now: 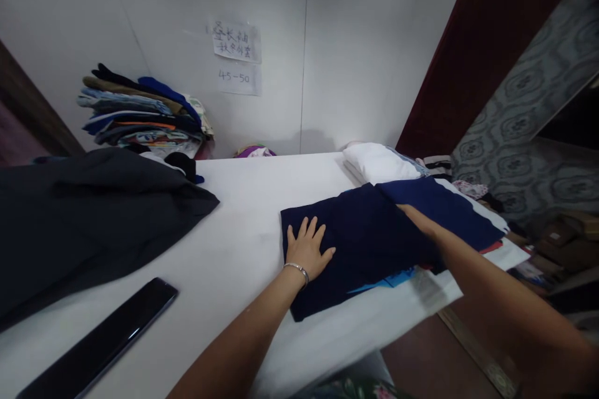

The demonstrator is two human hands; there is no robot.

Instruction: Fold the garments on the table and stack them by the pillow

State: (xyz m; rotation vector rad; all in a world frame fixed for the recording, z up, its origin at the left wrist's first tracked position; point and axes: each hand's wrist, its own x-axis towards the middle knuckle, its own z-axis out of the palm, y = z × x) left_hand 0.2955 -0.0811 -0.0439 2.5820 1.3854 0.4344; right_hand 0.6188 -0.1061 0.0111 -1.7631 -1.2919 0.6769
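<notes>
A dark navy garment point(360, 230), folded into a flat rectangle, lies on the right half of the white table. My left hand point(307, 250), a bracelet on its wrist, rests flat on the garment's left part with fingers spread. My right hand point(418, 219) is at its right part, beside a brighter navy-blue folded garment point(444, 209). Dark cloth hides most of the right hand's fingers, so its grip does not show. Light-blue cloth point(390, 280) sticks out beneath the dark garment's near edge.
A large dark grey garment point(93, 218) spreads over the table's left side, with a black phone point(107, 336) in front. Behind it rises a tall stack of folded clothes point(145, 112). White folded cloth point(381, 162) lies at the back right. Handwritten paper notes point(236, 53) hang on the wall.
</notes>
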